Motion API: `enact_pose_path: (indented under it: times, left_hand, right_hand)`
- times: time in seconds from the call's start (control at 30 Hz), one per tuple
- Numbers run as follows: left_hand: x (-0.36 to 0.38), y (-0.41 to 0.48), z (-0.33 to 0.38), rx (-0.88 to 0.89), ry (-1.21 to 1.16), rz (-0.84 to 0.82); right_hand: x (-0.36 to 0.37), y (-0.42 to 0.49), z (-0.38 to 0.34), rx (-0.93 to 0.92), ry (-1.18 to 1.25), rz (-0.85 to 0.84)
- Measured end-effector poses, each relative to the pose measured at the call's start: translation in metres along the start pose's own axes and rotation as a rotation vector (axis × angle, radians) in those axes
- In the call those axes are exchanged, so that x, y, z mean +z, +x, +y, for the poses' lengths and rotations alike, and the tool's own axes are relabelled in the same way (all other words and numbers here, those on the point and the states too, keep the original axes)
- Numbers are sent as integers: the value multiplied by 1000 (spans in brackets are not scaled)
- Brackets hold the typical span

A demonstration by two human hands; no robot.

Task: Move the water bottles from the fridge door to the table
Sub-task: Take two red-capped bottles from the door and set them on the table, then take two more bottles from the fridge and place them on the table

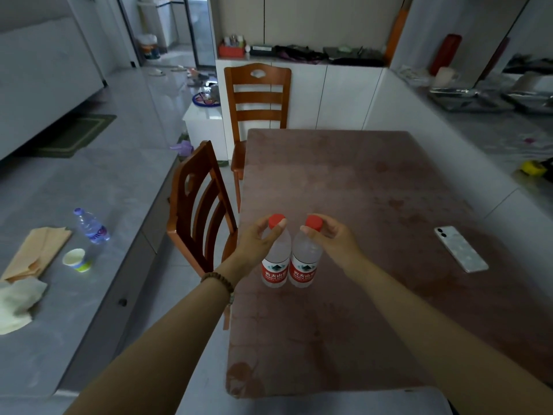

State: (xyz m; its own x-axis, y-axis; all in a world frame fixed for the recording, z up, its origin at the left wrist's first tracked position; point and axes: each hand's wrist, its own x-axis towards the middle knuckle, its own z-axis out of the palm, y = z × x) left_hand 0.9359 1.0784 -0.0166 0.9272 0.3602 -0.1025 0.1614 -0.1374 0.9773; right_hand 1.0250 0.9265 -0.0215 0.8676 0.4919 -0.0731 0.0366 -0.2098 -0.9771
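Two clear water bottles with red caps and red labels stand upright side by side near the left edge of the reddish-brown table [374,187]. My left hand [257,244] grips the left water bottle [276,265] by its neck just under the cap. My right hand [332,238] holds the right water bottle [303,268] the same way, fingers around the cap. Both bottle bases appear to rest on the tabletop. The fridge is not in view.
A phone [460,248] lies on the table's right side. Two wooden chairs stand by the table, one at the left edge [200,205] and one at the far end [257,97]. A grey counter on the left holds a blue-label bottle [91,226], a paper cup [76,260] and cloths.
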Motion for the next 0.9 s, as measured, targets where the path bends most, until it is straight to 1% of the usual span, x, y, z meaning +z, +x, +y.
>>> enact_pose_path:
  times: [0.13,0.23,0.3,0.37,0.43,0.5,0.6,0.67,0.77,0.83,0.9]
  left_hand:
    - [-3,-6,13,2,-11,93]
    - [-3,-9,31,59,33,125]
    - [-1,-10,45,111,78,161]
    - [6,-12,60,200,153,132]
    - [16,-16,72,313,233,47]
    - [28,-32,82,403,260,-70]
    - [49,-68,80,571,343,-279]
    - [63,-104,72,615,404,-472]
    - [78,-167,62,659,490,-728]
    - [89,-217,68,705,515,-854]
    - [104,-275,80,798,522,-956]
  right_hand:
    - [-9,-13,-8,66,-56,-55]
    - [-22,-33,-21,92,-94,-40]
    - [-35,-48,-32,100,-86,33]
    - [-50,-69,-43,76,-97,174]
    - [-65,-100,-55,46,-162,312]
    - [-75,-144,-60,55,-249,408]
    - [-76,-232,-53,144,-294,568]
    - [-65,-301,-44,223,-308,694]
    - [-39,-407,-47,341,-329,832]
    - [-18,-476,-61,373,-338,928]
    - [4,-544,-80,398,-368,1028]
